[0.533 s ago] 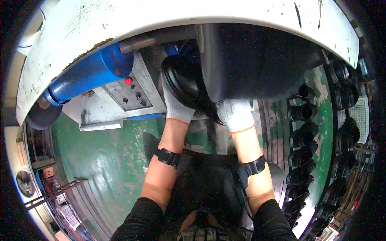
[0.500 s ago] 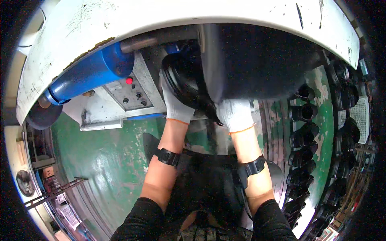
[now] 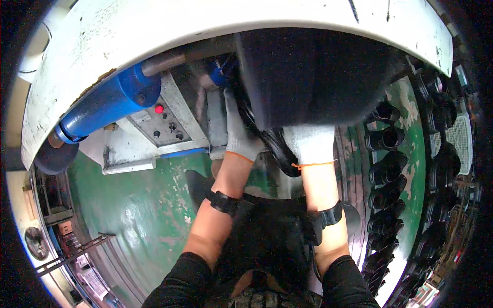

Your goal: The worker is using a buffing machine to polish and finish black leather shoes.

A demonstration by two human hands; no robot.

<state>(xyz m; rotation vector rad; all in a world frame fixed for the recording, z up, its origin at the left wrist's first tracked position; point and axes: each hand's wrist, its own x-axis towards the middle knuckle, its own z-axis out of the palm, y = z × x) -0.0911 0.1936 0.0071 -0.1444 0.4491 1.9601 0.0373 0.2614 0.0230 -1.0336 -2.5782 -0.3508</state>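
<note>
A glossy black shoe (image 3: 277, 149) is held up against the large dark buffing wheel (image 3: 313, 77) of a machine. My left hand (image 3: 240, 131), in a white knit glove with an orange cuff, grips the shoe along its left side. At the shoe's near end my right hand (image 3: 310, 146), gloved the same way, is closed on it from the right. The wheel hides the right fingertips and much of the shoe's far part. Both wrists carry black straps.
A white machine hood (image 3: 246, 15) arches over the wheel. To the left are a blue shaft housing (image 3: 110, 97), a second dark wheel (image 3: 56, 156) and a control panel (image 3: 164, 123) with a red button. Several black shoes (image 3: 385, 138) line racks at right, near a white basket (image 3: 458, 143).
The shoe has turned so its side lies along the wheel, its near end now lower and further right. My left hand has shifted right with it; the right hand has moved slightly right.
</note>
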